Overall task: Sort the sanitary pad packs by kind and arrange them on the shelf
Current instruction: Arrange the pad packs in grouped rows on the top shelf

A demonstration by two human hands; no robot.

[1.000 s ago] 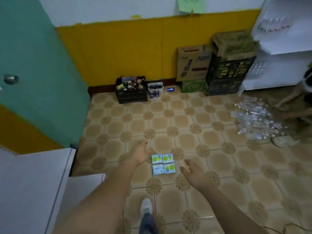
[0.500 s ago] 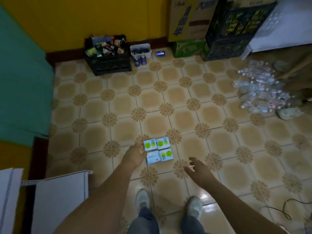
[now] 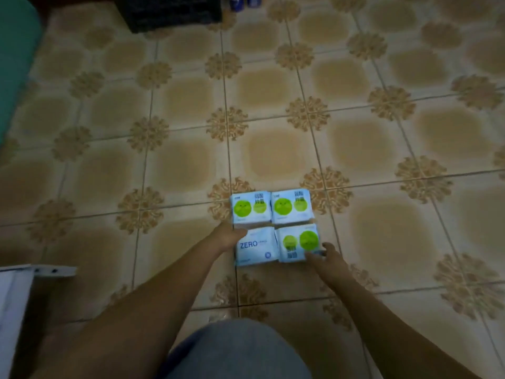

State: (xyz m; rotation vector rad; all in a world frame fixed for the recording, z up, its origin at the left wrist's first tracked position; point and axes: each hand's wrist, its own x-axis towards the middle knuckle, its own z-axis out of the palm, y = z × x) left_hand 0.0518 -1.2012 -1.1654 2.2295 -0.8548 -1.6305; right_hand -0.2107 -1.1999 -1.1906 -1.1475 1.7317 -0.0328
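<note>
Four pad packs (image 3: 274, 233) sit in a square on the tiled floor (image 3: 382, 149). The left hand (image 3: 229, 237) touches their left side. The right hand (image 3: 329, 258) touches the near right pack.

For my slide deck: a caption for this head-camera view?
Both hands, left hand and right hand, reach four pad packs on tiled floor.

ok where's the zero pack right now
On the tiled floor, near-left of the four-pack block: the ZERO pack sits beside the left hand, behind two green-circle packs.
</note>
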